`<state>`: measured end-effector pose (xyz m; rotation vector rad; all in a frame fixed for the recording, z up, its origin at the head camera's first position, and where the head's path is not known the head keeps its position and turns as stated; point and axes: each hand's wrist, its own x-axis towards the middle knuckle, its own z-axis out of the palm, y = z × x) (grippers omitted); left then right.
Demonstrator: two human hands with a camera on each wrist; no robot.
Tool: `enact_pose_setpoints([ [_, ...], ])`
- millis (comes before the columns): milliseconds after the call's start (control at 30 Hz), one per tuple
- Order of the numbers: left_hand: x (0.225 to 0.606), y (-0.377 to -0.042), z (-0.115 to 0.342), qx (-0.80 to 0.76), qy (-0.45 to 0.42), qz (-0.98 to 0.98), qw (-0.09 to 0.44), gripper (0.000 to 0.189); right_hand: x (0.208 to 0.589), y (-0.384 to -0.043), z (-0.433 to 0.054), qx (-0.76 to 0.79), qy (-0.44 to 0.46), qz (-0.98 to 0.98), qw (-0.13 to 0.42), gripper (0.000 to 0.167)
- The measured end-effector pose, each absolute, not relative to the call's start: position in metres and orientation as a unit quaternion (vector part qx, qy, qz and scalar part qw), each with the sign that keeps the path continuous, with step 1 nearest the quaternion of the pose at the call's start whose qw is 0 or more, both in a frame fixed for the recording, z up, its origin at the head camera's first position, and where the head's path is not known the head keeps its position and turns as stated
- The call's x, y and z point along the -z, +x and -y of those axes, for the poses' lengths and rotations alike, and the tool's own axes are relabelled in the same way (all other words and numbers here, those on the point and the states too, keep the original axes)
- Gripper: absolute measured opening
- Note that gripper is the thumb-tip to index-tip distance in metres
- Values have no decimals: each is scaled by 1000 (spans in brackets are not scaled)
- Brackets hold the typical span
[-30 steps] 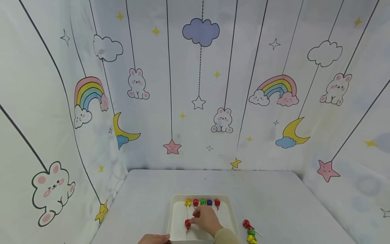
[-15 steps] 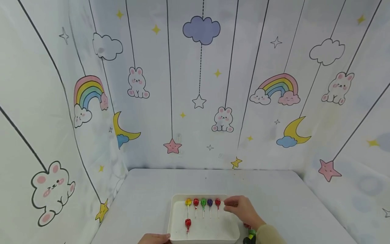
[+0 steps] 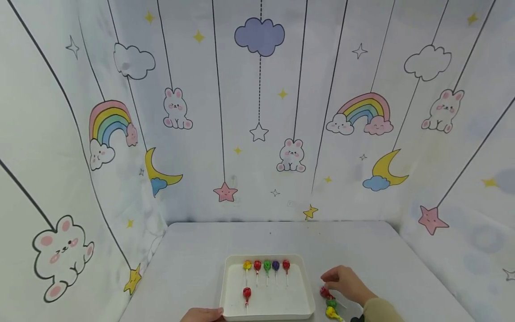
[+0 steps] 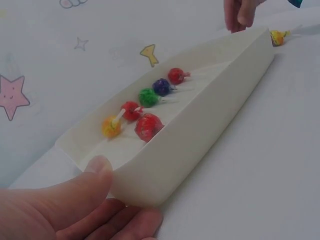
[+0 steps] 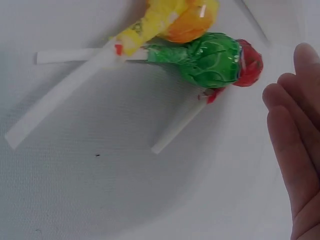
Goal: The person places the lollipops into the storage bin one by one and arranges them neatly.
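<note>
My left hand (image 3: 202, 314) grips the near left corner of a white tray (image 3: 267, 318); in the left wrist view its thumb lies at the rim and its fingers under the corner. Along the tray's far side lies a row of lollipops: yellow (image 3: 247, 265), red (image 3: 257, 265), green (image 3: 267, 266), purple (image 3: 275, 265) and red (image 3: 286, 264). Another red lollipop (image 3: 247, 293) lies below the yellow one. Right of the tray, my right hand (image 3: 344, 281) hovers beside a loose red lollipop (image 5: 249, 64), fingers extended and holding nothing. A green lollipop (image 5: 212, 61) and a yellow lollipop (image 5: 190, 20) overlap it.
The tray stands on a white table (image 3: 201, 250). Behind and at both sides hangs a white backdrop (image 3: 257, 170) printed with rabbits, rainbows, clouds and stars.
My right hand has let go of the red lollipop in the tray's nearer row and moved right, out over the loose lollipops. My left hand stays at the tray corner.
</note>
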<state>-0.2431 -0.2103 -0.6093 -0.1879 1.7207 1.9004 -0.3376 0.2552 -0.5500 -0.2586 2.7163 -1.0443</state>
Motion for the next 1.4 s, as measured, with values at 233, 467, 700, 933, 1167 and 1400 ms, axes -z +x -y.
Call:
enact_pose_setpoints([
  [233, 610, -243, 211, -709, -74, -642, 283, 50, 565, -340, -252, 303, -102, -940, 118, 19],
  [467, 607, -242, 210, -700, -74, -657, 269, 48, 568, -339, -249, 297, -94, -943, 117, 16],
  [700, 607, -243, 209, -698, -77, -657, 272, 50, 563, -337, -249, 293, -101, -944, 111, 16],
  [933, 611, -244, 212, -709, -70, -638, 290, 53, 546, -337, -249, 288, -117, -946, 88, 19],
  [1167, 614, -245, 215, -713, -60, -632, 297, 54, 529, -338, -249, 306, -122, -942, 64, 17],
  [1400, 616, -246, 216, -727, -54, -610, 310, 51, 525, -344, -234, 340, -92, -935, 30, 18],
])
